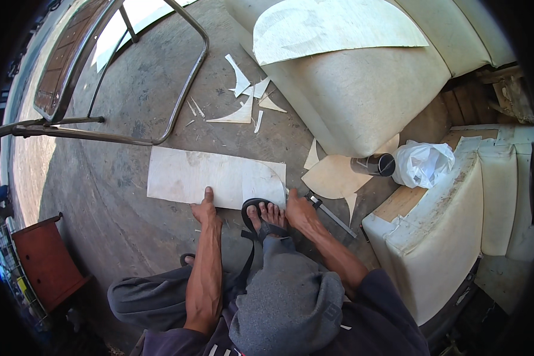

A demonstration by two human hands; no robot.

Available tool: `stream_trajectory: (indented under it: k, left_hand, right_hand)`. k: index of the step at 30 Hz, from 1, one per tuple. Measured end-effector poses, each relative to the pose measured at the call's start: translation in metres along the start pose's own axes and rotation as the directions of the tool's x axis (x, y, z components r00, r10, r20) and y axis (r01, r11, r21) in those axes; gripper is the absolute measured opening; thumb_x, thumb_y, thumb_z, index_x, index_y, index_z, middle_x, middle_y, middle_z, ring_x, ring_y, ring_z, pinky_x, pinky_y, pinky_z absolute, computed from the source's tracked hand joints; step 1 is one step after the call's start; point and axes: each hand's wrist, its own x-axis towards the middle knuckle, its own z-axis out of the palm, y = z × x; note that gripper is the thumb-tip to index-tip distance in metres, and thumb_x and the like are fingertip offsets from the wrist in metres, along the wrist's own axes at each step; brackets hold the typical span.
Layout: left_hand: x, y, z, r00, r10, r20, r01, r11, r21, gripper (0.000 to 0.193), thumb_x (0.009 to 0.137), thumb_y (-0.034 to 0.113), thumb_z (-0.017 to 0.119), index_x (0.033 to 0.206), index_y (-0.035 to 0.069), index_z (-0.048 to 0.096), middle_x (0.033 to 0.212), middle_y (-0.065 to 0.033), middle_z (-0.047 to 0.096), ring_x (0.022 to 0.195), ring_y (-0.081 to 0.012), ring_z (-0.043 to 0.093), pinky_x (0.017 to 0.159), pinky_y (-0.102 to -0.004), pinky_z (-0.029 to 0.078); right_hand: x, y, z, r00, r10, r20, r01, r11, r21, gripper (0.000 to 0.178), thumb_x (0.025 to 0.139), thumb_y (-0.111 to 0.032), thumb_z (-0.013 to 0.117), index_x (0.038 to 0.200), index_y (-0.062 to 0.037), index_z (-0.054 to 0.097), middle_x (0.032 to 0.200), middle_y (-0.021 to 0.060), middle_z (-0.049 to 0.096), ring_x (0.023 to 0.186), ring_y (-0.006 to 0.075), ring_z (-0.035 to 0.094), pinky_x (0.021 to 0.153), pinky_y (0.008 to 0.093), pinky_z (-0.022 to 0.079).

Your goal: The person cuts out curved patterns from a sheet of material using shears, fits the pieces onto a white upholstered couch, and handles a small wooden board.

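A pale, thin rectangular board (199, 175) lies on the floor in front of me, with a curved line across its right end. My left hand (206, 209) grips its near edge, thumb on top and fingers mostly hidden. At the right end, my right hand (300, 209) is closed beside the board's edge. A small tip shows by its thumb, but what it holds is too hidden to name. My sandalled foot (266, 215) presses on the near right part of the board. Just right of that hand lies a metal sliding-jaw tool (332, 218).
Curved offcuts (243, 110) are scattered beyond the board. A metal-framed chair (187, 89) stands far left, a red box (46, 261) nearer left. Cream padded seats (362, 89) with a rounded sheet (332, 26), a dark can (382, 165) and a white plastic bag (424, 163) occupy the right.
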Motion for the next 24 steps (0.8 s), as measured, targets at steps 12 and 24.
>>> stream_trajectory:
  k: [12,24]
  left_hand:
    - [-0.038,-0.002,-0.018,0.937,-0.329,-0.115,0.32,0.943,-0.093,0.061,0.086,0.015,0.083,0.133,0.003,0.046,0.128,-0.0168,0.061,0.109,-0.035,0.063,0.086,-0.056,0.054]
    - [-0.043,0.006,-0.026,0.941,-0.337,-0.039,0.335,0.941,-0.044,0.056,0.089,0.016,0.079,0.137,0.008,0.051,0.129,-0.0125,0.061,0.115,-0.0332,0.06,0.09,-0.057,0.052]
  right_hand:
    - [-0.007,-0.005,0.004,0.996,0.09,0.021,-0.087,0.991,-0.099,0.027,0.099,-0.014,0.043,0.12,0.0024,0.043,0.102,0.0372,0.067,0.1,0.0521,0.067,0.087,0.0577,0.053]
    - [-0.02,-0.003,0.024,0.988,0.151,-0.018,-0.152,0.986,-0.074,0.022,0.096,-0.011,0.044,0.113,0.0039,0.04,0.091,0.039,0.066,0.089,0.056,0.066,0.081,0.0624,0.052]
